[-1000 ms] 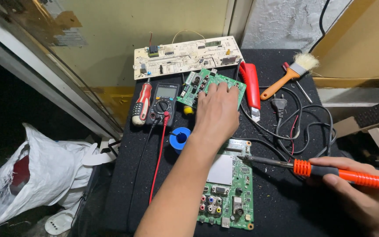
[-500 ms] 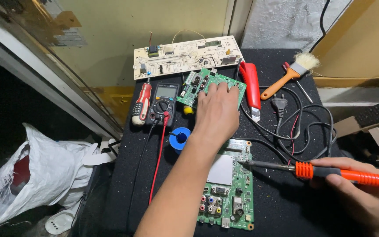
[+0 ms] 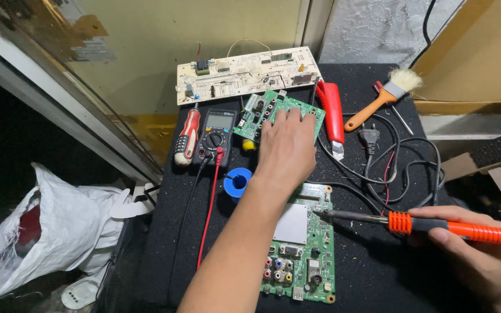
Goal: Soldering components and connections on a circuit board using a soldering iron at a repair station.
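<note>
- Head view, looking down on a small worktable [image 3: 378,278] covered in black, gritty, felt-like cloth.
- The left hand [image 3: 288,148] lies palm down, fingers spread flat, pressing on a small green circuit board [image 3: 262,113] studded with tiny components; it pinches nothing.
- The right hand [image 3: 471,255] is closed around the ribbed orange plastic handle of a soldering iron [image 3: 430,225], whose thin metal tip points left and rests at the top right edge of a larger green circuit board [image 3: 302,249] with a pale square patch and coloured round sockets.
- Behind them lies a long cream circuit board [image 3: 244,74].
- At left are a black multimeter [image 3: 215,134] with a round dial and red lead, a red-and-white screwdriver [image 3: 185,138], and a blue spool of solder [image 3: 238,182].
- At right lie a red utility knife [image 3: 333,113], an orange-handled brush [image 3: 384,98] with pale bristles, and tangled black cables [image 3: 401,162].
- A crumpled white plastic bag [image 3: 47,232] sits on the floor at left.
- Compared with half a second ago, both hands and the iron sit almost unchanged; the tip stays at the same board edge.
</note>
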